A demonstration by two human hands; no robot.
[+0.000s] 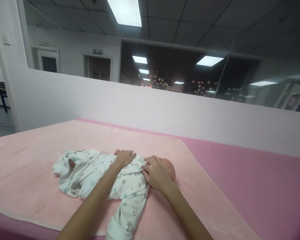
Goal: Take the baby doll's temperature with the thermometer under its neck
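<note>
A baby doll lies on its back, its bare head (169,168) to the right and partly hidden by my right hand. It wears a white romper (127,183) printed with small coloured figures and dots. One sleeve (125,216) stretches toward me; the leg end (72,166) lies loose and crumpled at the left. My left hand (125,158) rests flat across the doll's chest on the far side, fingers extended, beside a small doll hand (117,152). At the neckline, my right hand (155,171) has its fingers bent and closed on the romper's collar, next to the face.
The doll lies on a peach-coloured mat (40,143) over a pink padded surface (227,163). A low white wall (140,106) with glass above it runs along the back. A dark table (0,90) stands beyond the opening at the left.
</note>
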